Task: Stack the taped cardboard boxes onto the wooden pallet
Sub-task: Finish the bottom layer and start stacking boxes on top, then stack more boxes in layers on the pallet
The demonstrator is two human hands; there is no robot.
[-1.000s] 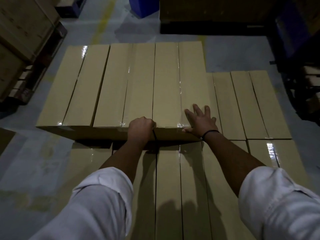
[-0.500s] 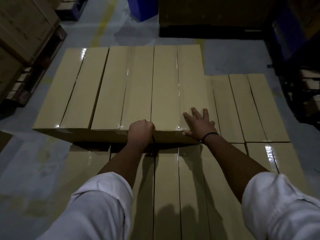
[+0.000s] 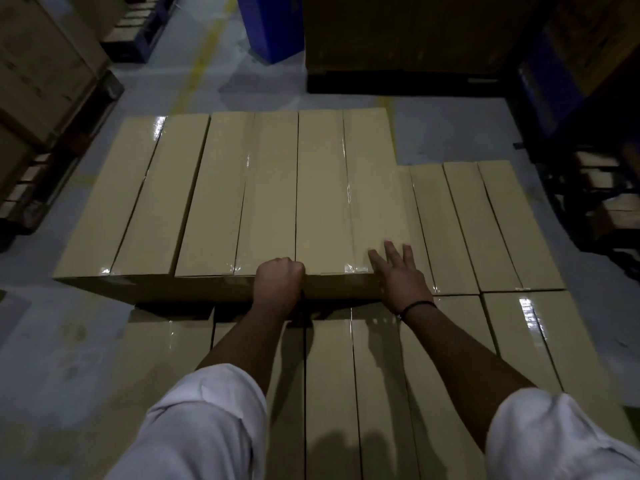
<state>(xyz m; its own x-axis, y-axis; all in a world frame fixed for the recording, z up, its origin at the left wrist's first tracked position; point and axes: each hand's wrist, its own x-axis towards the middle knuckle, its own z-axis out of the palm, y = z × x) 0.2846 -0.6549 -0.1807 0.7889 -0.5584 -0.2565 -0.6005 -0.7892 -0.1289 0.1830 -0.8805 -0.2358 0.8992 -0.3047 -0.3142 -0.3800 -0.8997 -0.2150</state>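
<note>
Three long taped cardboard boxes lie side by side as an upper layer (image 3: 221, 199) on a lower layer of similar boxes (image 3: 460, 230). My left hand (image 3: 278, 282) is a fist against the near end, at the seam between the middle box and the rightmost upper box (image 3: 346, 202). My right hand (image 3: 400, 277) lies flat, fingers spread, on that box's near right corner. The wooden pallet underneath is hidden by the boxes.
Grey floor (image 3: 45, 341) with a yellow line surrounds the stack. Stacked cartons on a pallet (image 3: 38, 74) stand at the left. A blue bin (image 3: 273, 26) and a dark stack (image 3: 408, 39) are behind. A dark rack (image 3: 602, 188) stands at the right.
The upper boxes sit a little lower in view as my head tilts. Both hands stay at the near end of the rightmost upper box.
</note>
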